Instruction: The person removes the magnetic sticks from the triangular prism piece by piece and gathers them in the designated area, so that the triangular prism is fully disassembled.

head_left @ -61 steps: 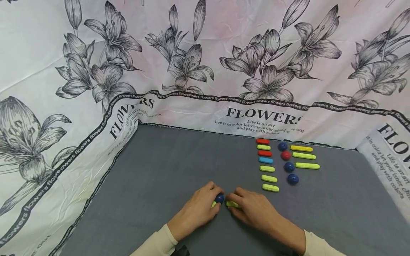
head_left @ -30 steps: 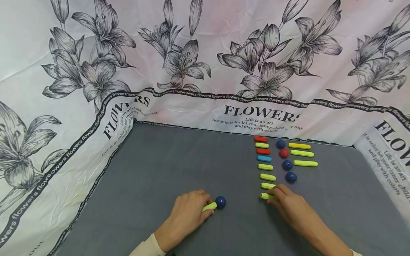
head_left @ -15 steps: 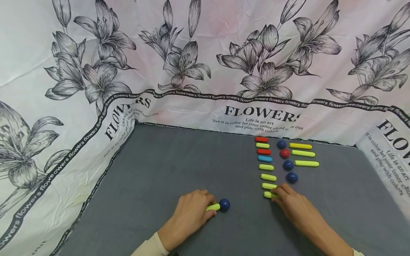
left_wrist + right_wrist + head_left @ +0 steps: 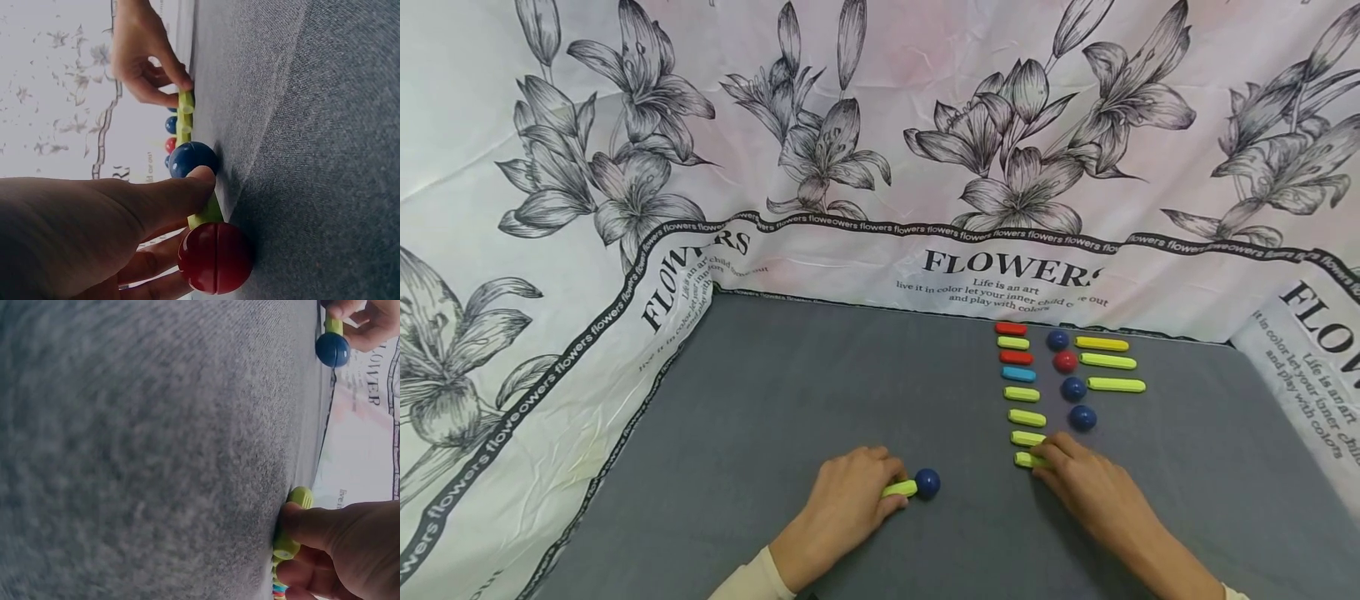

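Observation:
My left hand [image 4: 848, 498] pinches a short yellow-green rod [image 4: 900, 488] between thumb and fingers. A blue ball [image 4: 928, 483] is on the rod's right end. In the left wrist view a red ball [image 4: 216, 258] is on its other end, hidden from the head view by the hand. My right hand [image 4: 1093, 483] pinches another short yellow-green rod [image 4: 1024, 459] at the near end of a column of short rods; its fingers cover the rod's right part. In the right wrist view this rod [image 4: 287, 544] lies close over the grey cloth, thumb on its side.
Beyond the right hand runs the column of short rods: several yellow-green [image 4: 1027, 418], a blue one [image 4: 1018, 375] and two red ones [image 4: 1017, 357]. Right of it stand three blue balls [image 4: 1082, 417], a red ball [image 4: 1065, 361] and three long rods [image 4: 1116, 385]. A flower-printed cloth [image 4: 850, 275] borders the table.
Two seconds ago both hands were close together mid-table. The right hand has since carried its rod right to the column's near end. The left hand has drawn slightly left, uncovering the blue ball.

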`<state>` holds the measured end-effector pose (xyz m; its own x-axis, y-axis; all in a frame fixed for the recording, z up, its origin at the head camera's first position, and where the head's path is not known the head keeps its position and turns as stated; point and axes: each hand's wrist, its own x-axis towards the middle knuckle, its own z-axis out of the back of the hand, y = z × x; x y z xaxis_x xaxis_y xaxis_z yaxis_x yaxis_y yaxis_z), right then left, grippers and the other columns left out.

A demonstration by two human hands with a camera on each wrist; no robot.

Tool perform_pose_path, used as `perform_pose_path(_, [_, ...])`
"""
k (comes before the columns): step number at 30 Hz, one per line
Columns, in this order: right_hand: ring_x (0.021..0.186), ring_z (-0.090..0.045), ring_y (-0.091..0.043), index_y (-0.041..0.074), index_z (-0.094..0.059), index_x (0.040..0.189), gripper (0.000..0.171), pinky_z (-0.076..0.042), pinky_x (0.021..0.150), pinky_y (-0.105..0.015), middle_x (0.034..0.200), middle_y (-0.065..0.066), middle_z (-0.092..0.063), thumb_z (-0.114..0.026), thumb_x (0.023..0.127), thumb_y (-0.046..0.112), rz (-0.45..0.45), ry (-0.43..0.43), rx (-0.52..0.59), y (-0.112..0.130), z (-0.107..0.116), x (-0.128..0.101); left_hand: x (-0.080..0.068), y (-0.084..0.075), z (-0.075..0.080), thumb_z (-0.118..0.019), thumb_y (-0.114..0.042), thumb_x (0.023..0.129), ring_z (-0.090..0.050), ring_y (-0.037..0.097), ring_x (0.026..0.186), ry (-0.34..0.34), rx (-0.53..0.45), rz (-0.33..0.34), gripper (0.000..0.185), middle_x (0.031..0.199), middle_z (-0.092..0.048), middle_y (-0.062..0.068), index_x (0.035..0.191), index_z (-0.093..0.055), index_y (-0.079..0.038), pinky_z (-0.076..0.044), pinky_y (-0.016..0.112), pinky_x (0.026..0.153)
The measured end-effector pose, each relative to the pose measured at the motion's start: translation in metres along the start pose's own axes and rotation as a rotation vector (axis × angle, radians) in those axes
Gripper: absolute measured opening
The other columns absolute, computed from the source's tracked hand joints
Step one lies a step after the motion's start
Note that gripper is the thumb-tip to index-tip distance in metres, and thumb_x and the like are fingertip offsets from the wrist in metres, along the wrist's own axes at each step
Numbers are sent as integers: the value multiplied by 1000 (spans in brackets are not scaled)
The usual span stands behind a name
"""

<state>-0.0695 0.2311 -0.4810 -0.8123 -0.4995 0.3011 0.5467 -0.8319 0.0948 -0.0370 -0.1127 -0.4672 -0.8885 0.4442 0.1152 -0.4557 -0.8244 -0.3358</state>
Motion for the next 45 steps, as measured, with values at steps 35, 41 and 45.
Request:
perform_pose_path(35, [71,-51,3,29,-69,128,37,-50,64,-27,99,16,-62,-77,97,46,217,134,205,87,-25,36,9,-4,-4,-86,-33,86,-49,0,70,82,-130,-31,20,84,-56,-14,101,-77,-23,-46,22,60])
perform_pose_path(41, [61,-35,5,32,-71,125,31,-38,55,-21,92,15,-53,-78,97,40,246,96,226,88,-30,39,10,-3,-5,-86,-33,86,-47,0,69,68,-115,-33,21,84,-56,-13,101,-77,-23,-44,22,58])
perform_pose_path(45, [59,-31,4,33,-71,123,28,-33,53,-19,87,15,-45,-78,97,38,258,85,220,91,-35,39,10,-2,-5,-87,-33,85,-46,0,68,66,-112,-28,22,82,-55,-13,102,-78,-23,-43,22,57])
